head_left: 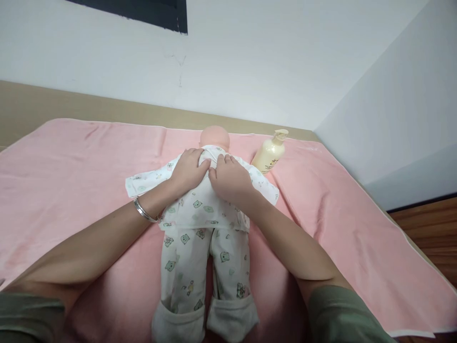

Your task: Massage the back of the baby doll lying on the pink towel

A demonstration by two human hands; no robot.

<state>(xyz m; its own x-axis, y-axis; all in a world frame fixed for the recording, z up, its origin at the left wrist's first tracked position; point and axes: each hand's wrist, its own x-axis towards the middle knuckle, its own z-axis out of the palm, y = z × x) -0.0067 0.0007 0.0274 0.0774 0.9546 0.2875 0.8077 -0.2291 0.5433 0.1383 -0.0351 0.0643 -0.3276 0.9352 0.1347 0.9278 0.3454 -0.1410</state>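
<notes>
A baby doll [214, 137] lies stretched out on a pink blanket, its head away from me and no face showing. It wears a white printed top [200, 207] and matching trousers [185, 267] with turned-up cuffs. My left hand [189, 169] rests flat on the upper left of the top, fingers over the shoulder. Opposite it, my right hand [232, 178] lies on the upper right, fingers slightly bent. Both thumbs come close together near the middle. Neither hand grips anything that I can see.
A cream pump bottle [269, 152] stands on the pink blanket [89, 190], right of the doll's head. Behind runs a beige board edge [107, 105] against a white wall [250, 62]. Brown wood [432, 233] shows at the far right.
</notes>
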